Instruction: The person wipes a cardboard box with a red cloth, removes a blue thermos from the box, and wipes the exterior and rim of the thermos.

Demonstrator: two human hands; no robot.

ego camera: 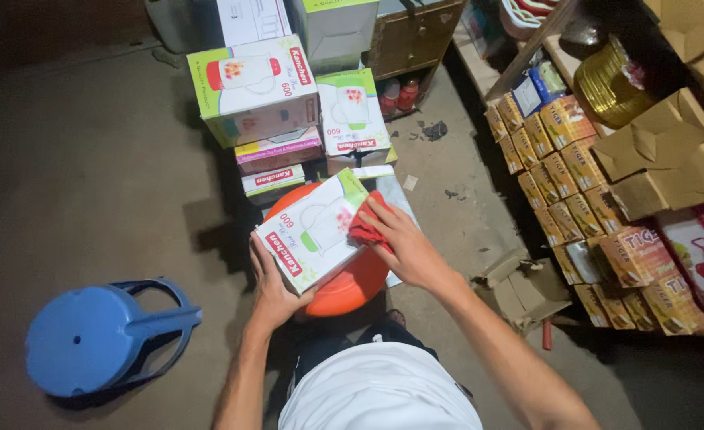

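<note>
i read this as the wiping step: my right hand (406,248) presses a red cloth (366,227) flat against the upper right edge of a white and green carton (312,231), fingers closed down on the cloth. my left hand (270,288) is clamped on the carton's lower left corner, thumb on its side, holding it tilted on top of an orange stool (356,285) in front of my knees. the face under the cloth seems partly covered, so i judge the next move calls for a steady grip from the left while the cloth sweeps across the rest, then a turn of the carton to reach another side.

ahead on the floor (89,159) stands a stack of boxes (260,95) of the same kind, white with green edges, red label bands and a picture of a flowered jug, over flatter pink and white ones. one upright box (353,119) stands just beside them. to the right, a wooden shelf (527,48) holds rows of small yellow-orange packets (563,171), plain brown cartons (670,151) and a gold coil. a blue plastic stool (101,334) lies tipped at lower left, well apart.
</note>
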